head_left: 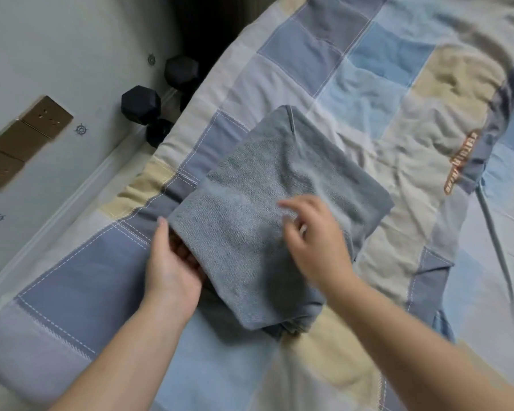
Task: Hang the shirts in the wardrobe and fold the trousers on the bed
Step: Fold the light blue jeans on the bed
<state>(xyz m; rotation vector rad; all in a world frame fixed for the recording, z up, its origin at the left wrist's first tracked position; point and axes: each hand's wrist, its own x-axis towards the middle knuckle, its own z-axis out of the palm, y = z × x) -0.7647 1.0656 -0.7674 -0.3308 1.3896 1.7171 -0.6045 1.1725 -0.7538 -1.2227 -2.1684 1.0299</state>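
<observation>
Folded grey trousers lie on the bed, on its blue, beige and grey patchwork cover. My left hand grips their left edge, fingers tucked beneath the fold; my right hand hovers just above the top layer, fingers loosely spread and blurred, holding nothing. Black hexagonal dumbbells stand on the floor between bed and wall.

Soft, even indoor light — shadows faint on the bed. The right hand is motion-blurred; wide-angle bending curves the edges — corners slightly soft.
</observation>
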